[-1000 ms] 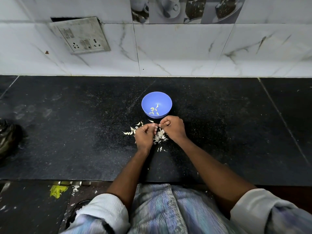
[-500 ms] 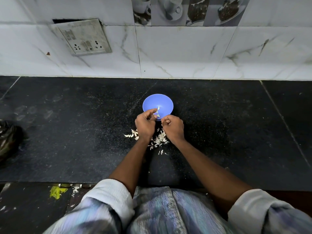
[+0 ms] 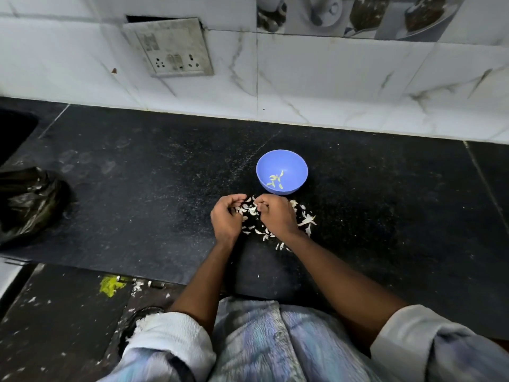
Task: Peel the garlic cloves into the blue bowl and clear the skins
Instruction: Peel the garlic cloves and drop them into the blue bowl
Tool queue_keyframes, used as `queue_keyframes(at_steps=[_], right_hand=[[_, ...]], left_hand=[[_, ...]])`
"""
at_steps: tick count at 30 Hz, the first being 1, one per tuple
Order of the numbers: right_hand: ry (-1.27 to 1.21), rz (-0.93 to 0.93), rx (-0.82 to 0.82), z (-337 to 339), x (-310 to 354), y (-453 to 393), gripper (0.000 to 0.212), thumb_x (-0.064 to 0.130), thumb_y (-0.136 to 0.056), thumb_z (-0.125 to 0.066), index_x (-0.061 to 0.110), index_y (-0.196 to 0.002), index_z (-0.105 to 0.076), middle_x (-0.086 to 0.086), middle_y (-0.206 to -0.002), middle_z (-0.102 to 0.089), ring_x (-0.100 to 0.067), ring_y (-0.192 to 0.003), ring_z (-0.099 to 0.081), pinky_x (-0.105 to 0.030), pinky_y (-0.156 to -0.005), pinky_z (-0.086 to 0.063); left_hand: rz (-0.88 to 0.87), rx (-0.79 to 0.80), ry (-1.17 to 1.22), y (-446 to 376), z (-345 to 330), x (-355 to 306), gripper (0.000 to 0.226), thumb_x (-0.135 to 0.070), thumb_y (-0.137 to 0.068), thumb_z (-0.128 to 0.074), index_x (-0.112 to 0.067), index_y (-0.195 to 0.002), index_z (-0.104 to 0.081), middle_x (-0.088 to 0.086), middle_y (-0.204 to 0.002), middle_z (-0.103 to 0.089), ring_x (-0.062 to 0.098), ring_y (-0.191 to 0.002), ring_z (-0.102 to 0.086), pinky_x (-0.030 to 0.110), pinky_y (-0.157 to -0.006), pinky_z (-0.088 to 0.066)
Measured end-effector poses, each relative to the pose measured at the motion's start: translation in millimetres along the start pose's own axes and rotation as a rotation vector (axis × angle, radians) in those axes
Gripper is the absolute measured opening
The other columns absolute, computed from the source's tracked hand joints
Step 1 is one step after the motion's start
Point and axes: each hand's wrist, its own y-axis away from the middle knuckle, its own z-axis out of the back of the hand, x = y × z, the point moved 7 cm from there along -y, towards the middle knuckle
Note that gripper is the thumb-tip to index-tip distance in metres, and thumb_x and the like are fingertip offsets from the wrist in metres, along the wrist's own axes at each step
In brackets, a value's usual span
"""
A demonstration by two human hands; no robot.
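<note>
A small blue bowl point(image 3: 292, 161) stands on the black stone counter point(image 3: 137, 188) with several peeled garlic cloves point(image 3: 275, 180) in its bottom. Just in front of it lies a scatter of white garlic skins point(image 3: 305, 220). Both my hands hover over this pile, fingertips nearly meeting. My left hand point(image 3: 227, 219) has its fingers curled down into the skins, and whatever it holds is hidden. My right hand point(image 3: 275, 216) pinches a small pale piece from the pile between thumb and forefinger.
A crumpled black plastic bag point(image 3: 27, 199) lies at the counter's left end. A socket plate point(image 3: 170, 48) hangs on the tiled wall behind. The counter's front edge point(image 3: 110, 271) runs near my body. Skin scraps and a yellow bit point(image 3: 110, 285) litter the floor below.
My left hand reached over the bowl's rim half a second ago and has come back to the skin pile. The camera has shifted, so bowl and hands now sit further right.
</note>
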Motion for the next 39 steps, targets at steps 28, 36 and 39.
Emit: queue_keyframes(at_steps=[28,36,39], right_hand=[[0.093,0.034,0.129,-46,29,-10,0.023,0.002,-0.083,-0.066,0.022,-0.086,-0.077,-0.005,-0.097,-0.069,-0.033,-0.091,-0.069,-0.042,-0.078,-0.057],[-0.032,0.01,0.056,-40,19,-13,0.022,0.003,-0.089,-0.07,0.023,-0.09,-0.079,0.001,-0.095,-0.074,-0.019,-0.086,-0.069,-0.031,-0.079,-0.053],[-0.057,0.009,0.051,-37,14,-12,0.018,0.006,-0.09,-0.071,0.023,-0.088,-0.078,0.003,-0.092,-0.074,-0.016,-0.082,-0.067,-0.032,-0.078,-0.053]], left_hand=[[-0.061,0.226,-0.478,-2,14,29,0.036,-0.003,-0.087,-0.07,-0.029,-0.111,-0.077,-0.009,-0.094,-0.069,0.018,-0.095,-0.058,0.038,-0.078,-0.054],[-0.174,0.197,-0.561,0,10,22,0.05,0.003,-0.088,-0.059,-0.015,-0.134,-0.067,0.008,-0.112,-0.066,0.03,-0.103,-0.052,0.044,-0.094,-0.048],[-0.162,0.171,-0.509,-2,11,22,0.05,0.007,-0.09,-0.056,-0.014,-0.134,-0.066,0.01,-0.115,-0.064,0.03,-0.105,-0.05,0.037,-0.096,-0.043]])
